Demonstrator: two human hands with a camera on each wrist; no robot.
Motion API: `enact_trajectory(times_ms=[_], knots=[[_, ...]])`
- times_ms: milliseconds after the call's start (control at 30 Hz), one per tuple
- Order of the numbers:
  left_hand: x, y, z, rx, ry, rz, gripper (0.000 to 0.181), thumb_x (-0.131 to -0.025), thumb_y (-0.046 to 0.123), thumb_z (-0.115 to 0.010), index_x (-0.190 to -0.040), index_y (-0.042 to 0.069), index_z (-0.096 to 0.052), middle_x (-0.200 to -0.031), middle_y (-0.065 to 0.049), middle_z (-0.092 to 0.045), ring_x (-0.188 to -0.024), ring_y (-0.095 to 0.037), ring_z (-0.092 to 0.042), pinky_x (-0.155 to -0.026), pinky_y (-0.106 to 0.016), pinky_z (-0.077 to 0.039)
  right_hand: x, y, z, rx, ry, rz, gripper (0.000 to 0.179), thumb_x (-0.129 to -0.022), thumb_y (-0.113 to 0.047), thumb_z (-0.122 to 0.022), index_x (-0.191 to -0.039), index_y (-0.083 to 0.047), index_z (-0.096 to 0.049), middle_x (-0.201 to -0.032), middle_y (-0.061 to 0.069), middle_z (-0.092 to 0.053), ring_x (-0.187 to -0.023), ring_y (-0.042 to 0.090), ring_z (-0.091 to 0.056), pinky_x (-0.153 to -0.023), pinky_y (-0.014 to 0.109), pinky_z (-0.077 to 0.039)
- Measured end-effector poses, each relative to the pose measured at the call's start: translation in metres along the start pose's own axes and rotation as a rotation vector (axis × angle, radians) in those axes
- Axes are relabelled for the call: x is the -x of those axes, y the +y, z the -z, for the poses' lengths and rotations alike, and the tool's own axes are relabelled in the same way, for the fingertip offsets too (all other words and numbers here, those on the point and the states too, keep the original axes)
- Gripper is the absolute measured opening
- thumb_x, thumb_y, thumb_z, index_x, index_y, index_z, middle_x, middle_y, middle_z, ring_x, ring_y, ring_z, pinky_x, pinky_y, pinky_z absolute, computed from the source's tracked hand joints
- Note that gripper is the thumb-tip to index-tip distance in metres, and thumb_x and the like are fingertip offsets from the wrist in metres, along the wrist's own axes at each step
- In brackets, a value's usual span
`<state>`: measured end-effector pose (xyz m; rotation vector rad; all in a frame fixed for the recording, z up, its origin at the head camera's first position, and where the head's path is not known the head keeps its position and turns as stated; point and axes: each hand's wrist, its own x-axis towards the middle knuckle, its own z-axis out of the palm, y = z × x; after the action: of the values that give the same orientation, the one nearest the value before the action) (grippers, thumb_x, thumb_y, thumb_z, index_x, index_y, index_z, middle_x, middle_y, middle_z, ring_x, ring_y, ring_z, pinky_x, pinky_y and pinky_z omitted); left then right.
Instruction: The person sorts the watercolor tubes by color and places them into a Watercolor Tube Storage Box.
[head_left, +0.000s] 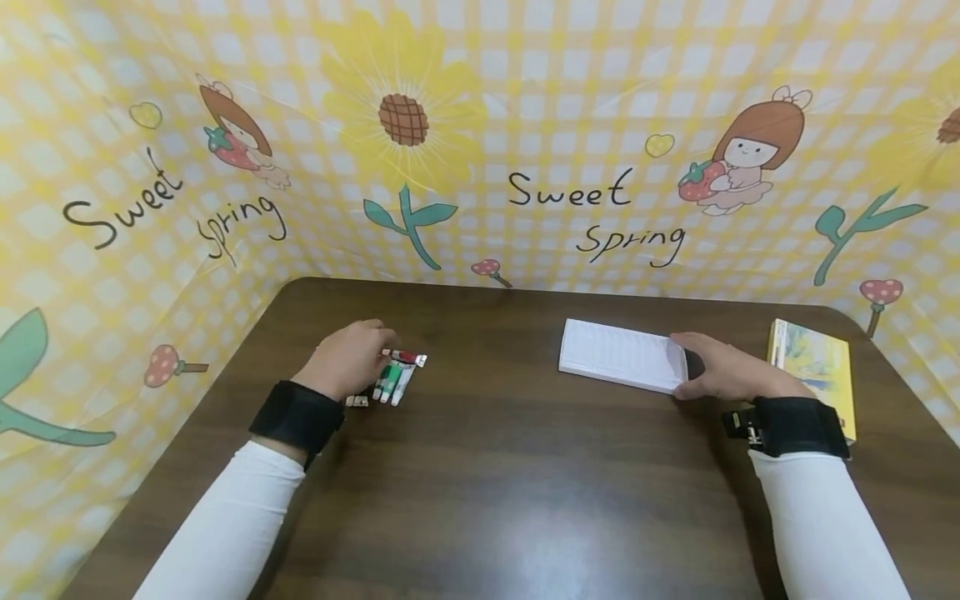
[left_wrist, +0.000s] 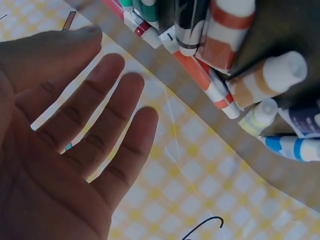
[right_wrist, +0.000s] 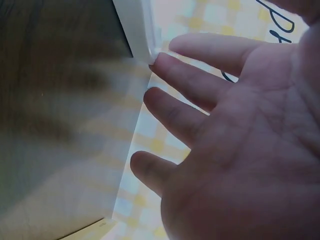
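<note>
1. The small paint tubes with white caps and coloured bands (head_left: 390, 379) are left of centre in the frame, on the dark brown wood-look tabletop (head_left: 465, 483). Probably light, squishy and a bit slick, so I'd grab near the cap.
2. Left hand (head_left: 348, 362) is over them: three fingers straight and slightly apart, index mostly hidden behind the thumb. Can't see it gripping anything.
3. The shallow white ridged tray (head_left: 622, 357) is right of centre; the right hand (head_left: 723, 371) holds its right end between thumb and fingers, other fingers spread. Looks light and fairly stiff, so that short end seems a decent hold.
4. Yellow-and-white checked fabric backdrop (head_left: 540, 100) hugs the far edge, yellow printed box (head_left: 817, 367) crowds the right. Loads of room centre and lower middle.
</note>
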<state>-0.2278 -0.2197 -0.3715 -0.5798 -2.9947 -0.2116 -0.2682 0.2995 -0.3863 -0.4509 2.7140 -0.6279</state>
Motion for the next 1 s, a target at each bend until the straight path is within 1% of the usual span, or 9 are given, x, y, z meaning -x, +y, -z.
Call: enact_trajectory(times_ms=[100, 167, 333, 400, 533, 633, 767, 867, 1000], knots=[[0.0, -0.002, 0.0, 0.015, -0.015, 0.014, 0.02, -0.098, 0.003, -0.067, -0.116, 0.001, -0.076, -0.113, -0.017, -0.071, -0.104, -0.036, -0.071, -0.084, -0.049, -0.059, 0.0, -0.002, 0.001, -0.006, 0.0, 0.014, 0.101, -0.082, -0.019, -0.09, -0.156, 0.016, -0.03, -0.159, 0.043, -0.027, -0.143, 0.061, -0.033, -0.116, 0.075, -0.029], [-0.001, -0.003, -0.001, 0.018, -0.012, 0.013, 0.019, -0.098, 0.003, -0.068, -0.114, 0.002, -0.076, -0.112, -0.016, -0.071, -0.103, -0.035, -0.071, -0.083, -0.049, -0.06, 0.0, -0.002, 0.001, -0.006, -0.001, 0.02, 0.101, -0.081, -0.022, -0.091, -0.154, 0.017, -0.033, -0.157, 0.043, -0.029, -0.14, 0.059, -0.036, -0.115, 0.074, -0.032], [-0.009, -0.004, -0.007, -0.002, -0.014, -0.03, 0.02, -0.097, 0.004, -0.068, -0.115, 0.005, -0.077, -0.109, -0.014, -0.07, -0.102, -0.034, -0.071, -0.081, -0.05, -0.06, 0.001, 0.0, -0.001, 0.027, 0.01, 0.022, 0.095, -0.08, -0.025, -0.091, -0.15, 0.016, -0.04, -0.154, 0.043, -0.031, -0.135, 0.058, -0.037, -0.111, 0.075, -0.035], [-0.014, -0.004, -0.008, -0.004, -0.021, -0.05, 0.02, -0.097, 0.002, -0.067, -0.113, 0.007, -0.078, -0.107, -0.012, -0.07, -0.099, -0.033, -0.071, -0.08, -0.05, -0.06, 0.001, 0.001, -0.001, 0.044, 0.013, 0.021, 0.096, -0.08, -0.027, -0.091, -0.15, 0.016, -0.041, -0.153, 0.043, -0.032, -0.135, 0.058, -0.036, -0.111, 0.075, -0.035], [-0.022, -0.005, -0.009, -0.005, -0.026, -0.064, 0.019, -0.097, 0.001, -0.066, -0.105, 0.01, -0.081, -0.103, -0.009, -0.071, -0.097, -0.029, -0.071, -0.081, -0.049, -0.06, 0.001, 0.002, -0.001, 0.054, 0.017, 0.014, 0.101, -0.078, -0.03, -0.093, -0.15, 0.018, -0.039, -0.152, 0.045, -0.034, -0.135, 0.059, -0.038, -0.111, 0.075, -0.036], [-0.027, -0.005, -0.011, -0.009, -0.033, -0.065, 0.016, -0.096, 0.002, -0.068, -0.099, 0.011, -0.081, -0.1, -0.007, -0.071, -0.093, -0.026, -0.071, -0.08, -0.048, -0.06, 0.002, 0.003, -0.001, 0.061, 0.028, 0.008, 0.102, -0.078, -0.032, -0.093, -0.149, 0.019, -0.04, -0.151, 0.045, -0.035, -0.133, 0.059, -0.038, -0.11, 0.075, -0.036], [-0.032, -0.003, -0.013, 0.005, -0.055, -0.073, 0.014, -0.094, 0.002, -0.071, -0.095, 0.011, -0.082, -0.098, -0.006, -0.072, -0.089, -0.024, -0.07, -0.078, -0.046, -0.059, 0.003, 0.002, -0.001, 0.066, 0.035, -0.008, 0.102, -0.078, -0.035, -0.093, -0.149, 0.017, -0.043, -0.149, 0.044, -0.034, -0.131, 0.058, -0.037, -0.107, 0.075, -0.037], [-0.034, -0.002, -0.015, 0.009, -0.062, -0.073, 0.014, -0.093, 0.002, -0.072, -0.094, 0.011, -0.082, -0.099, -0.005, -0.075, -0.091, -0.023, -0.071, -0.078, -0.046, -0.06, 0.004, 0.0, -0.001, 0.059, 0.025, -0.01, 0.102, -0.077, -0.036, -0.094, -0.149, 0.016, -0.043, -0.149, 0.043, -0.035, -0.13, 0.057, -0.039, -0.106, 0.074, -0.039], [-0.036, -0.002, -0.017, -0.009, -0.051, -0.064, 0.016, -0.093, 0.001, -0.071, -0.094, 0.012, -0.082, -0.101, -0.006, -0.077, -0.093, -0.025, -0.072, -0.08, -0.047, -0.061, 0.004, -0.005, -0.002, 0.076, 0.021, 0.004, 0.101, -0.076, -0.038, -0.094, -0.149, 0.014, -0.046, -0.149, 0.042, -0.039, -0.129, 0.054, -0.043, -0.106, 0.072, -0.041]])
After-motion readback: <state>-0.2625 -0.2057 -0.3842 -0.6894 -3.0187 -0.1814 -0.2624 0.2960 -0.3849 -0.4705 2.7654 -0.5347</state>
